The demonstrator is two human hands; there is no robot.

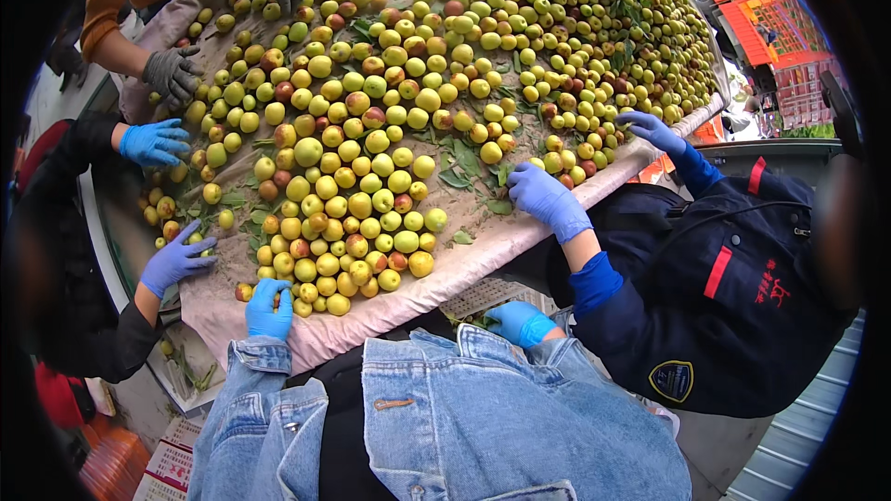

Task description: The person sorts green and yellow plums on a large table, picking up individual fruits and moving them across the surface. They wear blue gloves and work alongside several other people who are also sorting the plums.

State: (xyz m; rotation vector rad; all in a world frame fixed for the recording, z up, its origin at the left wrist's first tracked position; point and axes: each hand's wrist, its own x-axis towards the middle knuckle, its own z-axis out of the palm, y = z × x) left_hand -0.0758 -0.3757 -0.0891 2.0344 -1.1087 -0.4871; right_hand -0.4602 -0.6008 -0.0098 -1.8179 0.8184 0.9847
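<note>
Many yellow-green jujubes point(362, 205), some with reddish-brown patches, lie on a cloth-covered sorting table point(411, 292) with loose green leaves point(465, 158). At the near cloth edge, my left hand point(270, 309), in a light blue glove, touches the lower left end of the pile; whether its curled fingers hold a fruit is hidden. Below the table's edge, by my denim jacket, my right hand point(521, 323), also in a blue glove, is over a pale perforated crate point(487, 297). Its fingertips are partly hidden, and what it holds cannot be told.
A co-worker's purple-gloved hands point(550, 202) rest by the fruit on the right. At left are co-workers' hands in purple point(177, 261), blue point(154, 142) and grey gloves point(172, 75). Orange crates point(766, 21) stand at upper right, printed cartons point(170, 463) at lower left.
</note>
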